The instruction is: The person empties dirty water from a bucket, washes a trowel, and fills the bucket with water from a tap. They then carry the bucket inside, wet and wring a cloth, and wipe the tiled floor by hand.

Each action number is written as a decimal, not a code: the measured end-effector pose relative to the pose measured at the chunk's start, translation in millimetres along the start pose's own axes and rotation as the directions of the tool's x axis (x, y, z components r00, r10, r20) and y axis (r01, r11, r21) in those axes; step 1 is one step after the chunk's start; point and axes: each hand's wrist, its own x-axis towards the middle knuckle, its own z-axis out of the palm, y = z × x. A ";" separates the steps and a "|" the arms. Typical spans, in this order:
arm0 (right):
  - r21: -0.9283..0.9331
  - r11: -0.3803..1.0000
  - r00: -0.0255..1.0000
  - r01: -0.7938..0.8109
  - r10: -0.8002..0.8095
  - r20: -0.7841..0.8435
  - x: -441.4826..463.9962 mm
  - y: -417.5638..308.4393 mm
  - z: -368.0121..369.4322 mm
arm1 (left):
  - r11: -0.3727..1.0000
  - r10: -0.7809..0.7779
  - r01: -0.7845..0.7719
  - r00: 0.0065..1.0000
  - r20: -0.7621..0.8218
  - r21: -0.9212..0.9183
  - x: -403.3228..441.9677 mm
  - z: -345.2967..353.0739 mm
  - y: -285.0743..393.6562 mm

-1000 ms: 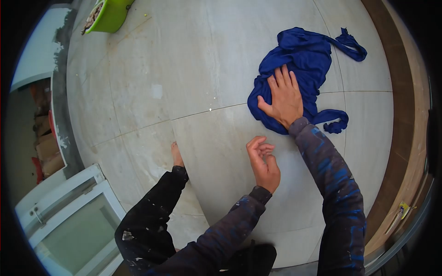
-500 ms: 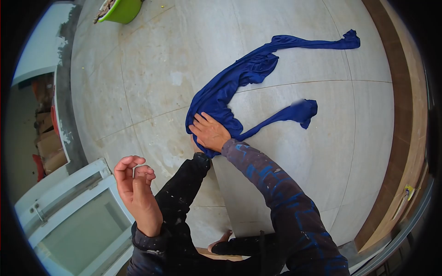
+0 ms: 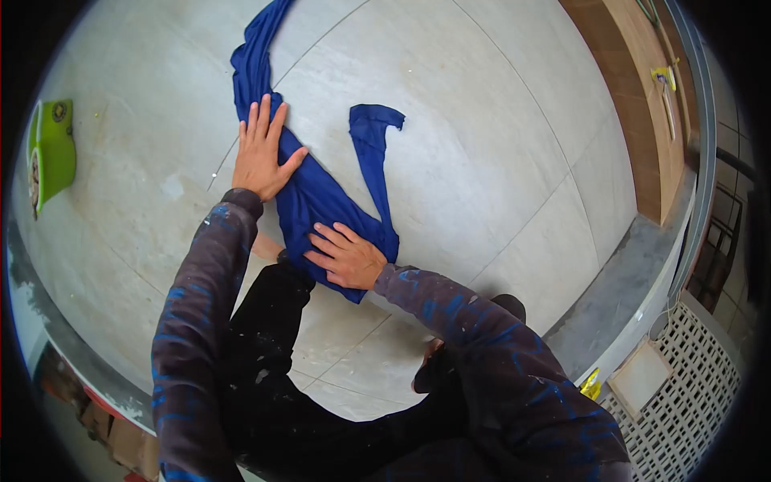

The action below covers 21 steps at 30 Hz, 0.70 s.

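Note:
A dark blue garment (image 3: 317,189) of thin cloth lies rumpled on the tiled floor, one narrow end running off the top of the view and another bent out to the right. My left hand (image 3: 263,154) lies flat on its upper part, fingers spread. Lower down, my right hand (image 3: 349,255) presses flat on the cloth with its fingers apart. Neither hand grips the fabric. The front of my foot (image 3: 267,247) is partly covered by the garment's left edge, below my left wrist.
A bright green tub (image 3: 56,153) stands at the far left. Along the right run a wooden frame (image 3: 622,96) and a grey sill (image 3: 614,269). A white perforated panel (image 3: 683,394) is at lower right, and cardboard boxes (image 3: 120,438) at lower left.
My left hand has come down from the air, its curled fingers now spread flat on the garment. My right hand stays on the cloth. The view has turned, shifting the surroundings.

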 end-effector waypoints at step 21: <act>0.920 0.322 0.601 -0.221 0.788 -0.131 -283.1 -300.4 -178.5 | 0.296 -0.293 0.459 0.879 0.377 -0.838 -310.3 -201.1 397.7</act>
